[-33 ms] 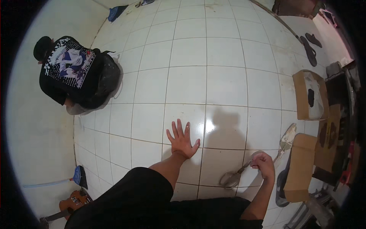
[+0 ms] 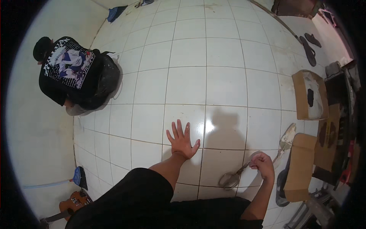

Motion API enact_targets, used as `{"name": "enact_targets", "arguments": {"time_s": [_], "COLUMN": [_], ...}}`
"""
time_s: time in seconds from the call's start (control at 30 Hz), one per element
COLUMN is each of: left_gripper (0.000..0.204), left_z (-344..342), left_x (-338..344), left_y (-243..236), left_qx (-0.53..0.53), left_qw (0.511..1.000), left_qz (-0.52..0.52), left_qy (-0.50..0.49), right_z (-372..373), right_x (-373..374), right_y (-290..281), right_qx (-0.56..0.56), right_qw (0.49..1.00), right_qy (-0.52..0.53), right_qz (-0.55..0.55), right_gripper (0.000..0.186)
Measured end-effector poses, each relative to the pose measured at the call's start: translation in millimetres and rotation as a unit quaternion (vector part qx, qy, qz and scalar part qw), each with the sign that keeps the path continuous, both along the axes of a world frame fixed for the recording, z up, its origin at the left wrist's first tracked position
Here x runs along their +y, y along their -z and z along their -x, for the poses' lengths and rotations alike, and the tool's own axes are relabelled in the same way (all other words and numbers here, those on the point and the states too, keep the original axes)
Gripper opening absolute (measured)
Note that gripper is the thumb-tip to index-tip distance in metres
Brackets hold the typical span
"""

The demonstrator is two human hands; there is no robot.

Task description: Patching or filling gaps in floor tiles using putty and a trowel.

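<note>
My left hand [image 2: 182,143] presses on the white tiled floor with its fingers spread wide; nothing is in it. Farther right and nearer my body, my right hand [image 2: 263,164] is closed with the thumb and fingers pinched together. At its fingertips is the thin neck of a greyish tool with a rounded, loop-like end [image 2: 229,180], whose kind I cannot make out. Whether the pinch grips that neck or something smaller is unclear. Beyond the right hand lies a trowel [image 2: 288,138], its blade smeared with whitish paste.
An open cardboard box [image 2: 302,168] and another box [image 2: 301,95] with a plastic lining stand along the right. A person in black [image 2: 72,72] crouches by the left wall. Sandals [image 2: 309,51] lie at far right; a guitar [image 2: 74,202] and blue broom [image 2: 79,177] at lower left.
</note>
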State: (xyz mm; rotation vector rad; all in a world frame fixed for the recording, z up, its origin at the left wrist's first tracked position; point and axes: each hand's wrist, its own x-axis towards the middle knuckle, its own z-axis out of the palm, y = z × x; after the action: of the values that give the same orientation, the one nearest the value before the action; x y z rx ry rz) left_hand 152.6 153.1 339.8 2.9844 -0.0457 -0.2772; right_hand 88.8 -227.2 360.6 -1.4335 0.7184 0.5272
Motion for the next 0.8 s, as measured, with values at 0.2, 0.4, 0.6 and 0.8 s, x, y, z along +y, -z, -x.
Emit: {"name": "enact_targets", "arguments": {"time_s": [0.2, 0.4, 0.6, 0.8], "left_gripper": [0.093, 0.092, 0.092, 0.092], "left_z": [0, -2, 0, -2], "left_x": [2, 5, 2, 6], "left_y": [1, -11, -3, -10], "left_qx": [0.014, 0.037, 0.019, 0.040], "left_qw": [1.000, 0.999, 0.999, 0.999], "left_qz": [-0.007, 0.002, 0.028, 0.032], "left_qy": [0.000, -0.006, -0.002, -0.012], "right_z": [10, 39, 47, 44], "right_x": [17, 37, 60, 64], "right_y": [-10, 6, 3, 1], "right_qx": [0.048, 0.065, 0.036, 0.021], "right_qw": [0.988, 0.975, 0.993, 0.999], "right_qy": [-0.128, -0.186, -0.103, -0.044], "right_qz": [-0.075, -0.104, -0.052, -0.006], "right_gripper": [0.004, 0.008, 0.003, 0.003]}}
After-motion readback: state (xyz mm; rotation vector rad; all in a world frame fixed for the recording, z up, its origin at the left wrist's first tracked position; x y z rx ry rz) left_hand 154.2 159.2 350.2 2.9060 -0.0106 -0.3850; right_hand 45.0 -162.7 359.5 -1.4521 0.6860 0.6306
